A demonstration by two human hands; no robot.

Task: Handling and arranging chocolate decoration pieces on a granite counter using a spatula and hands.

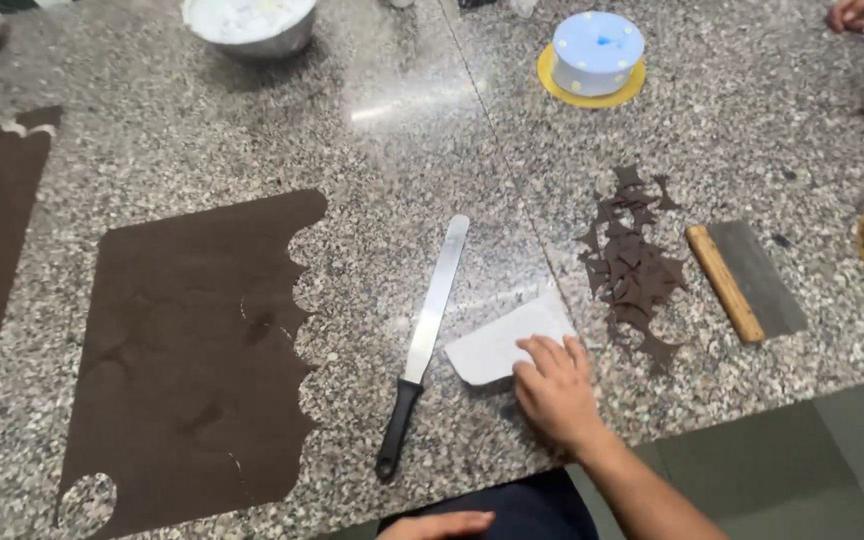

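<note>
While my right hand point(555, 385) presses flat, fingers loose, on the white paper point(507, 340), the spatula point(424, 335) lies just left of it.

- The right hand point(555, 385) is bare: no glove, and no ring shows on the fingers in view.
- The right forearm, running to the near right edge of the view, is bare too; no sleeve, watch or band shows on the wrist or along it.
- The left hand point(439, 525) shows only as a sliver at the near edge, also ungloved; whether anything is worn on it cannot be told.
- Between the two arms, at the near edge, a patch of dark navy cloth shows, plain and unmarked, with no visible seam, button or print.
</note>
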